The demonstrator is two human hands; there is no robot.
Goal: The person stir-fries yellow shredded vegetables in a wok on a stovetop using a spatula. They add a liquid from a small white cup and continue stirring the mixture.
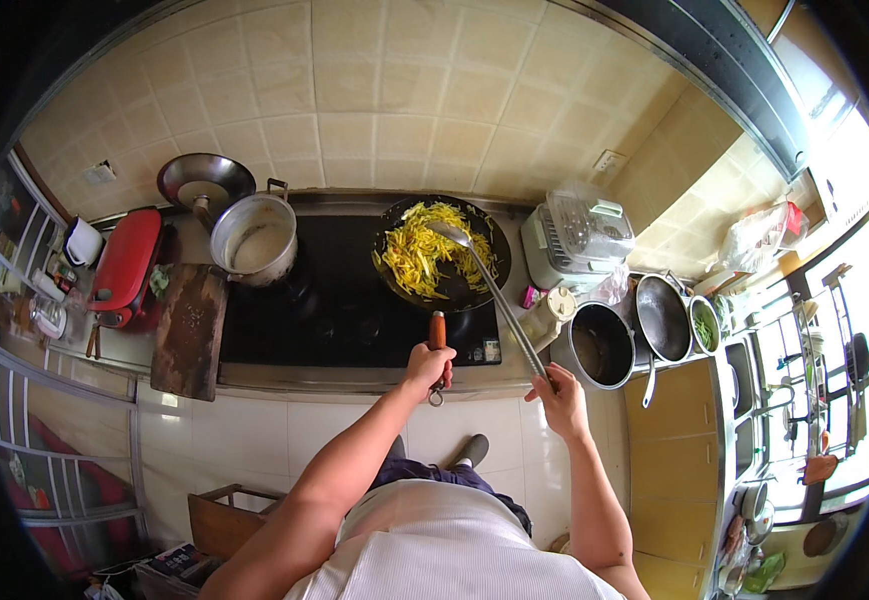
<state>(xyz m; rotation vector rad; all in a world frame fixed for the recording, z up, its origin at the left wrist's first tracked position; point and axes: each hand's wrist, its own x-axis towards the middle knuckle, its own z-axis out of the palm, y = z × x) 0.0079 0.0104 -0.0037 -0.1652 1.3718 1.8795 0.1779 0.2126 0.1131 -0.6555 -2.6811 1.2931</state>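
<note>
A dark wok (505,251) stands on the right part of the black glass cooktop (344,285), holding shredded yellow-green vegetables (423,262) with some orange bits. My left hand (429,367) is closed around the wok's wooden handle (438,330), on the side nearest me. In my right hand (560,401) is the long handle of a metal ladle (498,292); its bowl rests on or just over the vegetables near the wok's middle. The contact under the ladle bowl is hidden.
Left of the wok stand an aluminium pot (284,255), a wooden cutting board (190,330) and a red electric appliance (126,259). A plastic lidded container (580,232), an oil jug (550,319), a deep pot (599,345) and a frying pan (663,319) stand to the right.
</note>
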